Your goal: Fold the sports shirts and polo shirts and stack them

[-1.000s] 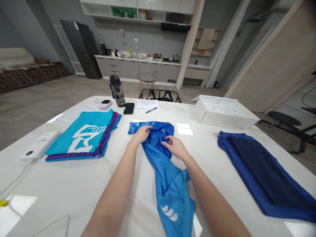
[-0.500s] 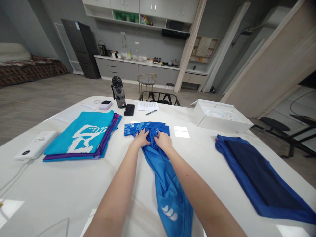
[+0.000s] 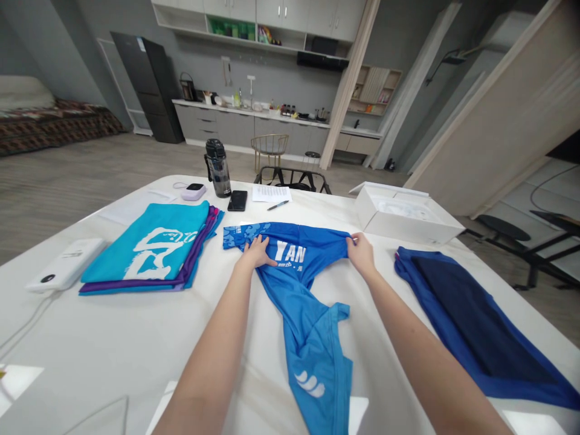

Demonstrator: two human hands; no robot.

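A blue jersey with white "YAN" lettering lies partly spread on the white table, its lower part bunched and trailing toward me. My left hand rests flat on the jersey's left part, fingers apart, just beside the lettering. At the jersey's upper right end, my right hand pinches the edge and holds it stretched out sideways. Part of the cloth under my left hand is hidden.
Folded turquoise and purple clothes lie at left, beside a white power bank. Dark blue folded clothes lie at right. Farther back are a water bottle, a phone, a pen and a white box.
My right hand has moved right with the jersey's edge, pulling out the crumpled upper part and baring the lettering. My left hand has stayed nearly in place.
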